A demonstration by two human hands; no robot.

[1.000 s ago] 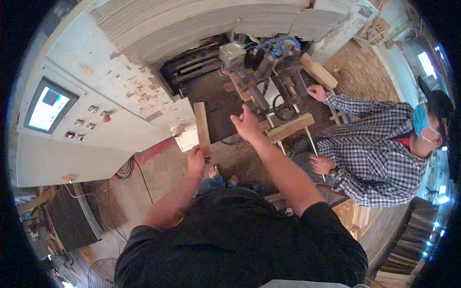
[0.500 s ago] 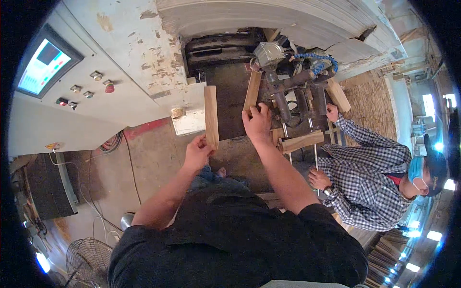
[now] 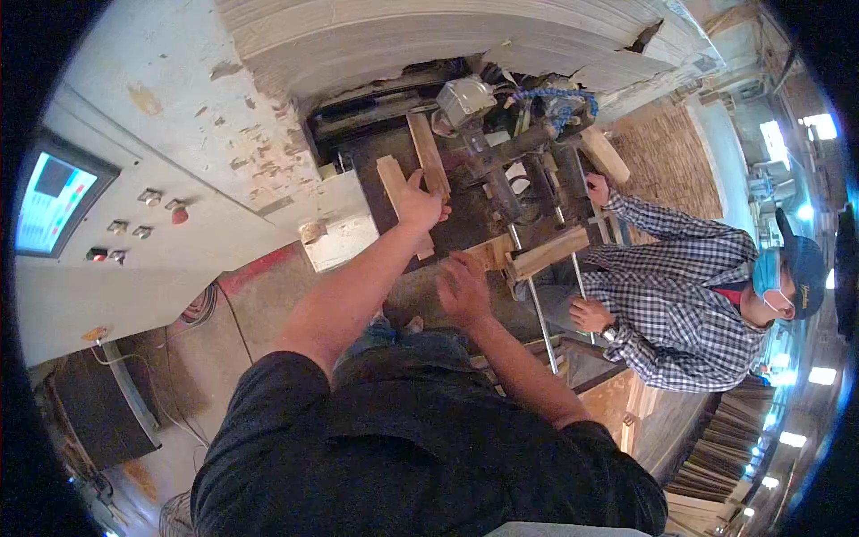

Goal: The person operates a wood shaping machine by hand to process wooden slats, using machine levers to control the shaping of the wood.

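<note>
Two wooden slats lie side by side on the dark machine bed (image 3: 465, 224) in the upper middle of the frame: the shorter slat (image 3: 394, 183) on the left, the longer slat (image 3: 429, 161) just right of it; your left hand (image 3: 419, 208) rests flat on their near ends, fingers together, touching both. Your right hand (image 3: 463, 288) sits lower, at the frame's centre, fingers curled loosely beside a pale wooden block (image 3: 546, 253) clamped on two metal rods (image 3: 537, 304); whether it grips anything you cannot tell. A third piece, a thick timber offcut (image 3: 606, 154), lies at the upper right beyond the machine head (image 3: 465, 98).

One co-worker in a checked shirt (image 3: 680, 304) stands at the right, one hand (image 3: 598, 188) up at the machine, the other hand (image 3: 591, 313) low by the rods.

At the left edge, one lit screen (image 3: 54, 201) sits in a cream control panel (image 3: 179, 161), with a small cluster of buttons (image 3: 143, 224) beside it, one of them red; a small pale box (image 3: 340, 240) hangs at the panel's lower right corner.

Open room is narrow: the bed is hemmed by the panel on the left and the rods on the right; bare floor (image 3: 179, 358) opens at the lower left.
</note>
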